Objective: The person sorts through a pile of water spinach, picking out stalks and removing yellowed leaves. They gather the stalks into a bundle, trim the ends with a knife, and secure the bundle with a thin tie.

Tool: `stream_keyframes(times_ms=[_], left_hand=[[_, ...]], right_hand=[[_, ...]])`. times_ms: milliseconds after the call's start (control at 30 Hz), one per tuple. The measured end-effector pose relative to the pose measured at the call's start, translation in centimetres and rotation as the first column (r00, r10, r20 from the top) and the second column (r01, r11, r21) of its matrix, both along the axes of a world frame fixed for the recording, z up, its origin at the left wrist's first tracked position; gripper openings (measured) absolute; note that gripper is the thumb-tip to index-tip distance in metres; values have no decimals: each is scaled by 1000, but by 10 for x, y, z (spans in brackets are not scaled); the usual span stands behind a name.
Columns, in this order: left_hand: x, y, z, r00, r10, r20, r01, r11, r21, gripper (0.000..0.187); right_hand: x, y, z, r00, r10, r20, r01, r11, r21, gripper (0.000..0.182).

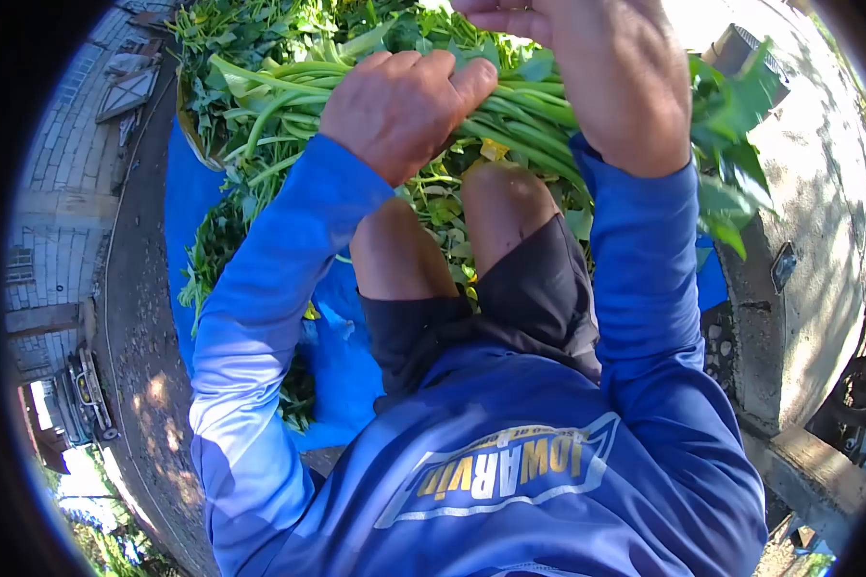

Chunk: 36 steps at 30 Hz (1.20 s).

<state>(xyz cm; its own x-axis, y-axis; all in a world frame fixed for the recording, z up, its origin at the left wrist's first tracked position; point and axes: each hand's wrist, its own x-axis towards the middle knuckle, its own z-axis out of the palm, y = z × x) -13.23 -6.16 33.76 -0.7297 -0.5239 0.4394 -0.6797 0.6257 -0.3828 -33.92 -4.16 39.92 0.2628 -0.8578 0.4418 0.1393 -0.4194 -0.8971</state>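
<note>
My left hand [409,111] is closed over a thick bundle of long-stemmed leafy greens [524,120], its thumb lying along the top. The pale green cut stems point to the left, and broad leaves hang out on the right, past my right wrist. Raised over the bundle, my right hand [616,72] has its fingers bent together toward the left hand. The top edge of the view cuts off part of those fingers, so what they hold is hidden. The bundle lies across, just beyond my bare knees.
More loose greens [231,38] are heaped behind the bundle and at its left. A blue tarp [337,375] spreads beneath them. At the right stands a concrete block [808,317]; at the left are a dirt path [154,356], a block wall [67,183] and a parked vehicle [89,389].
</note>
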Motion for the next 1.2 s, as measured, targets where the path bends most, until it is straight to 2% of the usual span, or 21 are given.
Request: stream_keyframes(times_ms=[33,67,167,200,300,333,400,467,567,633,667,733,800,900,933,967,1033,1133,1200], left_hand=[[3,19,-11,1000,23,19,-22,999,-41,35],[6,38,-22,998,50,40,-47,995,-83,34],[13,103,-73,991,103,-85,-101,995,25,35],[14,120,-96,980,184,-68,-175,976,129,36],[5,153,-149,944,316,-99,-284,927,244,34],[4,152,-158,931,345,-119,-320,929,185,33],[-2,156,-172,903,395,-170,-386,919,82,31],[-2,155,-181,891,419,-174,-411,908,81,28],[-2,158,-178,867,462,-187,-440,886,148,23],[-5,163,-172,860,469,-201,-433,879,199,22],[-11,177,-163,823,545,-158,-453,799,395,28],[-9,199,-152,803,533,-266,-361,790,495,37],[-6,222,-124,753,554,-355,-241,734,635,44],[7,239,-92,625,587,-515,-73,700,710,35],[9,241,-84,513,618,-596,-140,745,652,22],[17,245,-81,490,611,-622,-239,781,577,18],[29,253,-67,407,701,-585,-386,713,585,15],[41,267,-62,234,789,-568,-428,608,669,15],[46,270,-49,354,793,-496,-540,606,584,15]], right_hand=[[10,0,-14,992,-46,-117,47,999,5,55],[16,11,-35,965,-78,-250,70,997,-40,41],[38,42,-115,912,-234,-337,120,938,-327,30],[41,49,-138,905,-205,-373,94,951,-294,28],[43,70,-192,906,-131,-402,97,990,-103,23],[47,69,-197,913,-122,-389,116,993,-38,22],[47,70,-195,922,-98,-376,95,995,-29,20],[47,65,-188,935,-38,-353,36,999,-12,18],[51,61,-191,873,30,-486,-62,997,-48,15],[50,65,-198,829,-56,-557,-55,982,-180,14],[46,74,-198,823,-75,-563,-59,975,-216,15],[37,95,-209,831,-73,-552,-96,958,-272,24],[30,114,-210,771,-62,-634,-159,945,-286,29],[22,128,-198,675,41,-737,-292,932,-216,36],[22,129,-184,635,56,-770,-306,934,-184,36],[21,131,-176,591,69,-804,-317,936,-153,35],[20,135,-173,560,78,-825,-330,934,-136,38],[20,138,-167,548,78,-833,-341,930,-137,34],[21,145,-163,560,66,-826,-331,931,-150,30]])
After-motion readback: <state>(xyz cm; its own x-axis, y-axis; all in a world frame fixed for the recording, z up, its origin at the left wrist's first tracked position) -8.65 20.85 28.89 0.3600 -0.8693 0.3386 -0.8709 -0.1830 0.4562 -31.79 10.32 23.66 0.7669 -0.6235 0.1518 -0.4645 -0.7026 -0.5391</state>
